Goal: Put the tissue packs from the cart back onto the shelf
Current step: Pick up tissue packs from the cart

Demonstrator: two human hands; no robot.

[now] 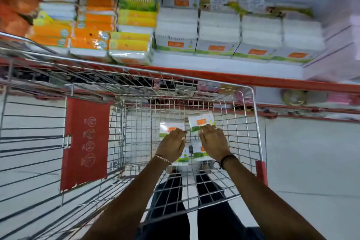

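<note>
Inside the wire cart (251,91) lie several white tissue packs with orange labels and green bands. My right hand (213,141) curls its fingers over the near edge of one tilted tissue pack (201,121). My left hand (172,145) grips the near edge of a second tissue pack (170,129) beside it. Two more tissue packs (201,155) lie under my wrists, partly hidden. Above the cart, the shelf (233,68) with a red front edge holds a row of matching white packs (218,33).
Orange and yellow packs (93,25) fill the shelf's left part. The cart's red child-seat flap (85,142) stands left of my hands. A lower shelf (311,101) holds pink items. The pale floor (311,161) lies to the right, and my legs show below the cart.
</note>
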